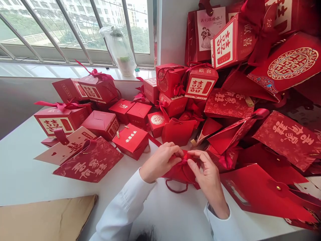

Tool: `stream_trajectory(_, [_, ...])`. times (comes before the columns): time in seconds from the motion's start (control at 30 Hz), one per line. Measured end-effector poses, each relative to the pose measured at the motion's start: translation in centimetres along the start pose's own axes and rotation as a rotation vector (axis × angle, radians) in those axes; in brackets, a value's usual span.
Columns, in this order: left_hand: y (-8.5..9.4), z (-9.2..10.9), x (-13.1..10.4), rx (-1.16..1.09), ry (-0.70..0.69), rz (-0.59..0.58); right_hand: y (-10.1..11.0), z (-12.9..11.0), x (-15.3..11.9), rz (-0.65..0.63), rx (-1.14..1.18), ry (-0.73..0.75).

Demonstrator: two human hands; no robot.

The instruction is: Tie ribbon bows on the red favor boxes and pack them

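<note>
The white counter [27, 182] carries the work: a bank of red gift bags and boxes [286, 134] extends along its right side, and further red boxes stand toward its far edge. A cardboard sheet [46, 217] lies at the near left; whether it rests on the counter cannot be determined. The work item is a red gift box [175, 173], located inward of the counter's near edge, well apart from the left edge, on the person's side of the other packaging. Its outline is largely covered by the hands. Judged by its folded-card appearance, it should be light and moderately stiff, liable to crease or cave in under pressure on a flat panel; whether it is filled cannot be told. The left hand [160, 161] and the right hand [208, 174] both pinch the red ribbon [185, 158] on top between thumb and fingers. The ribbon should be soft, limp and somewhat slippery, so grip it close to the knot. To steady the box, hold it by its lower folded edges. For lifting, the dark red cord handle [177, 192], which loops out toward the near edge, appears the suitable hold: flexible, and kinder to the card.
</note>
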State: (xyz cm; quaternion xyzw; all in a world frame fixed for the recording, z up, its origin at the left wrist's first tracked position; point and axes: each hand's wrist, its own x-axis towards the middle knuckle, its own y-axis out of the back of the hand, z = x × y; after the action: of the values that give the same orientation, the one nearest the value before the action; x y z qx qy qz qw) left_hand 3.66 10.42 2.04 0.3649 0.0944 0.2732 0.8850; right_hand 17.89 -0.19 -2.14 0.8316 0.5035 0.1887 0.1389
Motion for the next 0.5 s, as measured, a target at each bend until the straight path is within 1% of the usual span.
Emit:
stream_trajectory(0.1, [0.0,0.0,-0.2,0.047,0.006,-0.036,0.0,-0.6,0.0,0.01,-0.172,0.066])
stream_trajectory(0.17, [0.0,0.1,-0.2,0.077,0.016,-0.052,-0.1,-0.7,0.0,0.027,-0.187,0.079])
stream_trajectory(0.27, [0.0,0.0,0.0,0.085,-0.004,-0.056,-0.2,-0.7,0.0,0.04,-0.104,0.051])
stream_trajectory(0.4, [0.5,-0.3,0.2,-0.05,-0.067,-0.044,-0.2,-0.1,-0.1,0.02,0.072,-0.082])
stream_trajectory(0.5, [0.8,-0.5,0.2,-0.134,-0.029,-0.03,-0.2,0.4,-0.2,0.051,0.179,-0.127])
